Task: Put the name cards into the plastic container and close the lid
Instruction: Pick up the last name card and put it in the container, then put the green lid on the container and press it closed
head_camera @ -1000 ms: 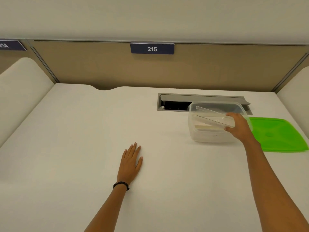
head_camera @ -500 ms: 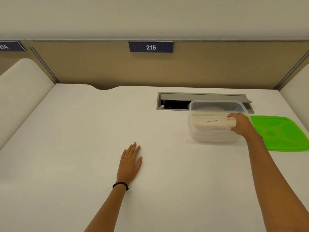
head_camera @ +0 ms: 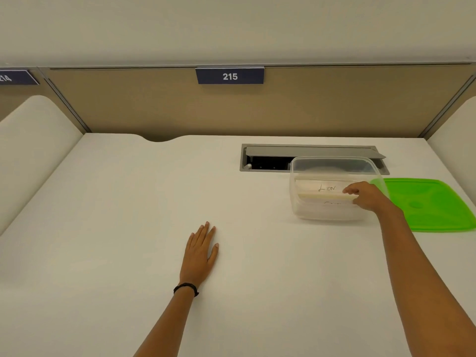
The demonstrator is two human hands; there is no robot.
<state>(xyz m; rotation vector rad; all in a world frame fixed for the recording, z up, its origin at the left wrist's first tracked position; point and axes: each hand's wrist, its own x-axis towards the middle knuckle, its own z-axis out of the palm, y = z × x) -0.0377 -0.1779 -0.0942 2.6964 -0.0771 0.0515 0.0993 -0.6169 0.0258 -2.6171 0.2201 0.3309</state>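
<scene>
The left hand (head_camera: 199,253) is laid flat on the white desk (head_camera: 103,253), palm down, its fingers straight and close together, with nothing held. A black band (head_camera: 186,288) is worn at its wrist. Farther out and to the right, the right hand (head_camera: 368,197) is reached over the rim of the clear plastic container (head_camera: 329,213), and its curled fingers are closed on the right end of a name card (head_camera: 324,189) marked "LION", which is kept inside the container. A second card (head_camera: 332,203) is seen beneath it, its writing too faint to be read. The green lid (head_camera: 432,204) is lying flat on the desk just right of the container, which is uncovered. Behind the container a grey cable hatch (head_camera: 268,161) is set into the desk. On the beige partition (head_camera: 154,106) a plate numbered 215 (head_camera: 230,76) is mounted.
</scene>
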